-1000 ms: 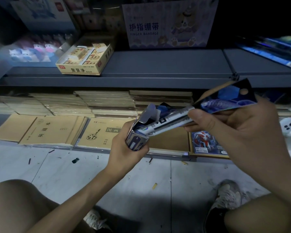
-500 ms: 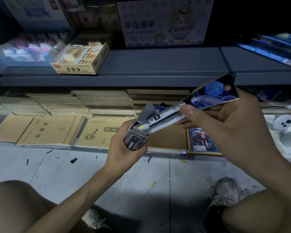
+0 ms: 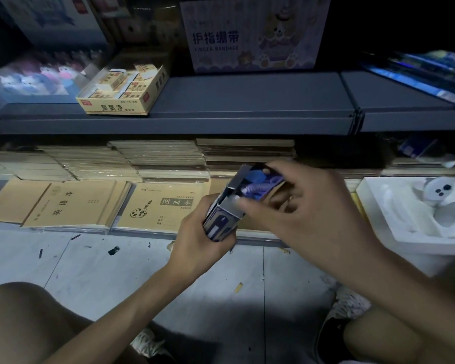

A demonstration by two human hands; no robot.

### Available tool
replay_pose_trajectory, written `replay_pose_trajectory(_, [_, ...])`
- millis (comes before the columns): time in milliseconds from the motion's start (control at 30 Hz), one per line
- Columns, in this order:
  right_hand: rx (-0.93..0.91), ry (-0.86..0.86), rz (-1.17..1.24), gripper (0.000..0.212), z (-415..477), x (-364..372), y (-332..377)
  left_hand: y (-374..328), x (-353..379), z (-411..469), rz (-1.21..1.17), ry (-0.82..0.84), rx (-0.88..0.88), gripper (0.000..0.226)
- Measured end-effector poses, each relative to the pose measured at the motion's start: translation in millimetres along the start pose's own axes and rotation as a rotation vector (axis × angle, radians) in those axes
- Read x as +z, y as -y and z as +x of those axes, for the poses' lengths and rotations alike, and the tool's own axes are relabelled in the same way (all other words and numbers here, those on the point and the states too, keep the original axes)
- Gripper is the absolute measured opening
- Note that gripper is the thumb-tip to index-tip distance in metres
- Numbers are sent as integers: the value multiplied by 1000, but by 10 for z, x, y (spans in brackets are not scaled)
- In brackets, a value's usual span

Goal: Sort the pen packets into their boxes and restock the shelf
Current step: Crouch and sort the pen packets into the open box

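Pen box (image 3: 221,222) is our landmark. We hold it up in front of the lowest row of goods, tilted, with its open mouth pointing up and to the right.

Far left of the box lie tan notebooks (image 3: 71,203), flat and overlapping. Up and to the left of it an open eraser box (image 3: 124,93) sits on the grey shelf (image 3: 247,101). Just left of the box is a drawing book (image 3: 166,206) with a palette printed on its cover. Below and left of the box is the pale floor (image 3: 90,264), specked with scraps.

Our left hand (image 3: 197,240) grips the lower end of the box, fingers curled round it, as it did a second ago. The pen packet (image 3: 258,185) has changed most. A second ago it stretched long out of the mouth, up to the right, with only its tip inside. Now it is sunk into the box, and only its blue and purple top shows at the mouth.

Our right hand (image 3: 307,214) has come in with it. It lies over the mouth, fingers bent over the packet's end and thumb against the front edge of the box.

Straight above the box stands a finger bandage carton (image 3: 252,32), at the back of the shelf. Right of the box is a white tray (image 3: 378,232), now more in view than before.
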State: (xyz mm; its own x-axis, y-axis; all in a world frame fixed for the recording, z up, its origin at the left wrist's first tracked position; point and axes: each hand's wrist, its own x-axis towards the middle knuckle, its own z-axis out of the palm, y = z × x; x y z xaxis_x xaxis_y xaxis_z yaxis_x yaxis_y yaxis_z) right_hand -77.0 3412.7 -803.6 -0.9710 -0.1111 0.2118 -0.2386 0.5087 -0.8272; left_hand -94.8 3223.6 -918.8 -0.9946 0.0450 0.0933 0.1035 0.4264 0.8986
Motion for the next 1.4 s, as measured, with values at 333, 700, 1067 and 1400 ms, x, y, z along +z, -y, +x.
replay_pose_trajectory(333, [40,101,-8,6,99,92,-97,28,0,-25,-25,17,-22,58])
replay_pose_trajectory(700, [42,107,-27,10,142,144,-159,-5,7,0,20,41,29,66])
replay_pose_trajectory(1067, [103,130,-6,10,156,168,-163,30,25,-33,-1,56,17,59])
replay_pose_trajectory(1400, [108,125,41,14,131,149,-135,18,47,-40,1,46,33,58])
